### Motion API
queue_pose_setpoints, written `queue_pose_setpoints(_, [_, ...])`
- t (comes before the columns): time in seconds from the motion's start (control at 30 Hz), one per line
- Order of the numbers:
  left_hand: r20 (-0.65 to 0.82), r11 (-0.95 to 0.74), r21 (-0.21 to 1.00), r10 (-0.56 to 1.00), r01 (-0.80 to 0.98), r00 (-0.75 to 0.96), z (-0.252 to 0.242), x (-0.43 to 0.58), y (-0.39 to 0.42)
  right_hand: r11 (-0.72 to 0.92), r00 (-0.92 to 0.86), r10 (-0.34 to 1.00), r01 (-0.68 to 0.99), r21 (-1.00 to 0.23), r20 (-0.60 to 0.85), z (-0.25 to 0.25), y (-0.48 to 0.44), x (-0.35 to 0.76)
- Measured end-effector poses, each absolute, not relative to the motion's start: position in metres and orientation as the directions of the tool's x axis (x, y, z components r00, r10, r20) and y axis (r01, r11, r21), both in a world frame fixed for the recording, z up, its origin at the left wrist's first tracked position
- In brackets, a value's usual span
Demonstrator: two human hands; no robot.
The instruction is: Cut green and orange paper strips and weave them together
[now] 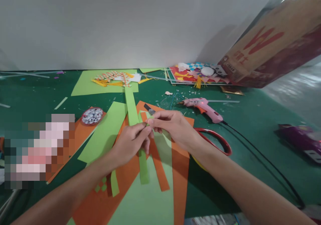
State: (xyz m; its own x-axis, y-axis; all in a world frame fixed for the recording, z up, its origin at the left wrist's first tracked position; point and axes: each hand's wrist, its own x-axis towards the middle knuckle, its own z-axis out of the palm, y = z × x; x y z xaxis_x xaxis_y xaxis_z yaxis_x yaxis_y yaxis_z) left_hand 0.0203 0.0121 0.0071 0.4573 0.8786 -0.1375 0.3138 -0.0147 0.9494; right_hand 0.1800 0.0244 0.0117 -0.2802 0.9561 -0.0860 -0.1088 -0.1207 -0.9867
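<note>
My left hand (132, 139) and my right hand (173, 126) meet over the paper pile, both with fingers pinched together. Between their fingertips a small bit of green paper shows, mostly covered by the fingers. A light green paper strip (130, 104) runs from beyond my left hand toward me. Below the hands lies another green strip (144, 173), and beside it an orange strip (160, 171). Under these are a pale green sheet (150, 205) and an orange sheet (180, 184). Scissors with a red handle (227, 148) lie partly beneath my right forearm.
A pink glue gun (204, 107) with a black cord rests on the green table (253, 128) to the right. Left of my hands stands a round dish of googly eyes (92, 116). Woven paper pieces (114, 77) lie behind. A paper bag (273, 44) stands back right.
</note>
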Motion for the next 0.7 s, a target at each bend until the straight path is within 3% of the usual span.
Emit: queue_pose_setpoints(0.7, [-0.128,-0.038,0.947,0.865,0.318,0.485,0.009,0.0212,0.0118,-0.11,-0.328,0.941,-0.075,-0.991,-0.08,0.0119,0.0249,0.1826])
